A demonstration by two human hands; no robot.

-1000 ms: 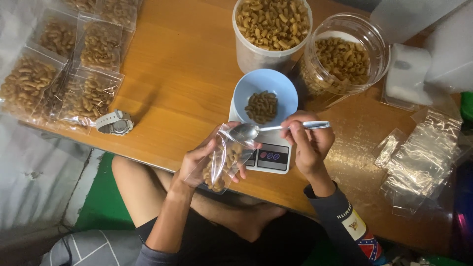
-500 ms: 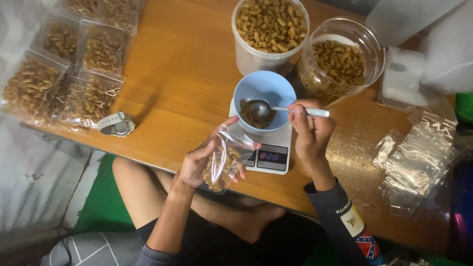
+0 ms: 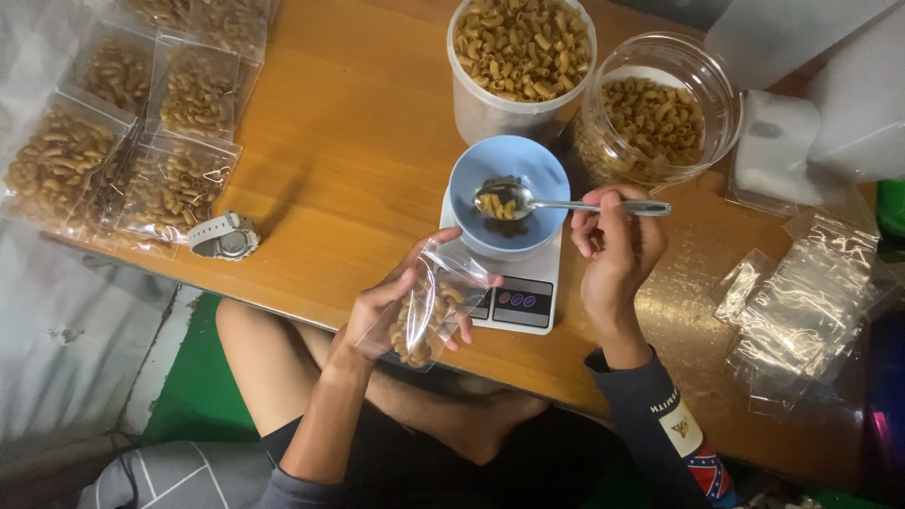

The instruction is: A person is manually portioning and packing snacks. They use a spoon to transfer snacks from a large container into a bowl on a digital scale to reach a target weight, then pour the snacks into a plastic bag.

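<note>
My left hand (image 3: 382,306) holds a small clear plastic bag (image 3: 429,311) partly filled with brown macaroni, just in front of a white kitchen scale (image 3: 514,302). A light blue bowl (image 3: 509,193) stands on the scale. My right hand (image 3: 617,250) grips a metal spoon (image 3: 514,200) by its handle; the spoon's head carries a few macaroni pieces and hovers inside the bowl.
Behind the bowl stand a white tub (image 3: 518,61) and a clear round jar (image 3: 655,108), both holding macaroni. Several filled bags (image 3: 118,141) lie at the table's left, a white wristwatch (image 3: 223,236) beside them. Empty clear bags (image 3: 801,302) lie at the right.
The spoon went from over the bag's mouth into the blue bowl and has come up with macaroni on it. The bowl holds less macaroni than before. My left hand keeps the bag still.
</note>
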